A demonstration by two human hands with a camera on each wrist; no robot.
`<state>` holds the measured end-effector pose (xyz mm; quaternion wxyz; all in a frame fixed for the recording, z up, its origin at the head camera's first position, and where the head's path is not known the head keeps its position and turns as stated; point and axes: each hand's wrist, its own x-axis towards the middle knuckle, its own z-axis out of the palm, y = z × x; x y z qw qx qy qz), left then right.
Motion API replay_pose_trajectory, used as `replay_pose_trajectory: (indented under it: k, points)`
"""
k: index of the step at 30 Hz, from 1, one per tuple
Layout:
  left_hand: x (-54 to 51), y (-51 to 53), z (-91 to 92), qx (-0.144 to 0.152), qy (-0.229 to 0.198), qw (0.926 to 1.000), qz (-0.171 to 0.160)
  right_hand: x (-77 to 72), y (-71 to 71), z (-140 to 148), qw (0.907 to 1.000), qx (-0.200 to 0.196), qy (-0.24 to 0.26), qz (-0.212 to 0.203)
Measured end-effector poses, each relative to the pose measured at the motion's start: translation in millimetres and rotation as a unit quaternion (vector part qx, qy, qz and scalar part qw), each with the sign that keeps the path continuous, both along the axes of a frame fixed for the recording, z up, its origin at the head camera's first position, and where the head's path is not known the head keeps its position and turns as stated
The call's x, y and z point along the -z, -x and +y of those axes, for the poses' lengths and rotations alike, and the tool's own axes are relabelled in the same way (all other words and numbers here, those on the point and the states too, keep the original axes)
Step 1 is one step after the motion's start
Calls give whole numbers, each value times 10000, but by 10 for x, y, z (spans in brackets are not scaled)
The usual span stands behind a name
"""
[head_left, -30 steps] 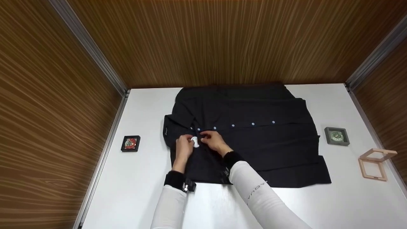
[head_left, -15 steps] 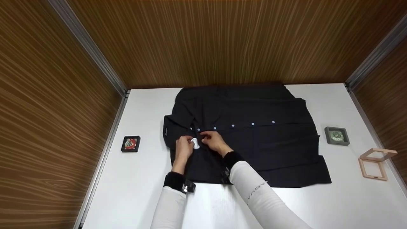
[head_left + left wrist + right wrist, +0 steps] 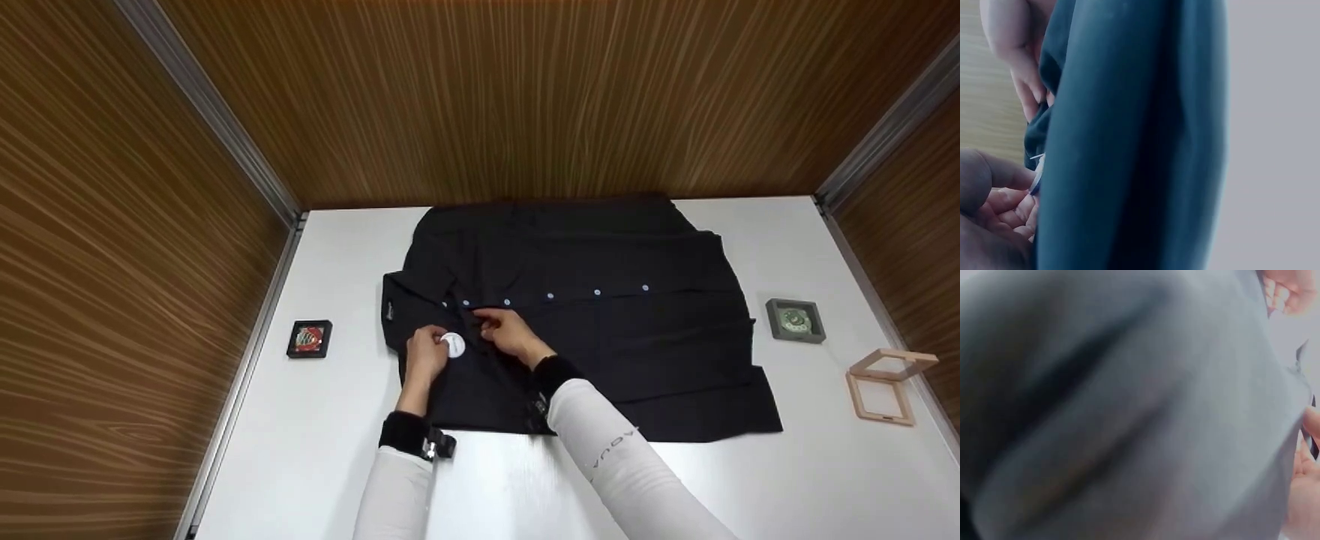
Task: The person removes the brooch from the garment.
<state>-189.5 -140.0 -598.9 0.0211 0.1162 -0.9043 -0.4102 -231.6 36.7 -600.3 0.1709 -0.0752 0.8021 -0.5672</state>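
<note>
A black buttoned shirt point(image 3: 630, 337) lies spread on the white table, its collar to the left. My left hand point(image 3: 426, 354) pinches a round white pin badge point(image 3: 454, 345) above the shirt's near chest, below the collar. In the left wrist view the badge point(image 3: 1036, 183) shows edge-on between thumb and fingers, a thin pin beside it. My right hand point(image 3: 511, 334) pinches the shirt cloth just below the row of buttons, right of the badge. Raised cloth covers much of both wrist views, and the right fingertips point(image 3: 1311, 424) are partly cut off by the frame edge.
A black-framed box with a red item point(image 3: 308, 339) sits at the table's left. To the right are a grey box with a green disc point(image 3: 795, 321) and an opened pale wooden frame point(image 3: 879, 399). Wood-grain panels point(image 3: 480, 105) wall the table's back and sides.
My left hand has drawn slightly left and down with the badge, whose face now turns up. The collar has shifted a little left. My right hand has barely moved.
</note>
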Motion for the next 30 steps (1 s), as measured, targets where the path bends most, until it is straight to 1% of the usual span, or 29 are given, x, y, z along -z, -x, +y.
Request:
replay_pose_trajectory:
  k: [2,6,9,14,15,17,21,22,26,30]
  points:
    - [4,-8,-50,-117,-113,9999,-27,-10,6,12,10000,-55,57,-35]
    - [10,-17,-155,-250,-234,9994,60,-46,3,34,9997,-206,80,-52]
    - [12,-20,-216,-253,-314,9991,122,-68,0,45,9996,-276,67,-81]
    - [-5,-45,-281,-361,-539,9979,19,-77,-10,68,9994,-292,111,-143]
    - [-11,-52,-288,-378,-567,9977,-6,-127,-34,72,9994,-302,141,-125]
    - [-20,-57,-294,-414,-634,9971,-60,-128,-37,89,9992,-284,191,-182]
    - [-27,-64,-299,-369,-652,9971,-102,-145,-45,114,9991,-182,294,-259]
    - [-25,-66,-301,-362,-649,9972,-97,-105,-29,126,9990,-157,306,-287]
    - [-25,-79,-313,-314,-614,9976,-32,-158,-60,184,9992,-130,308,-197]
    - [-47,-76,-302,-257,-569,9980,109,-211,-96,267,9994,-32,324,-117]
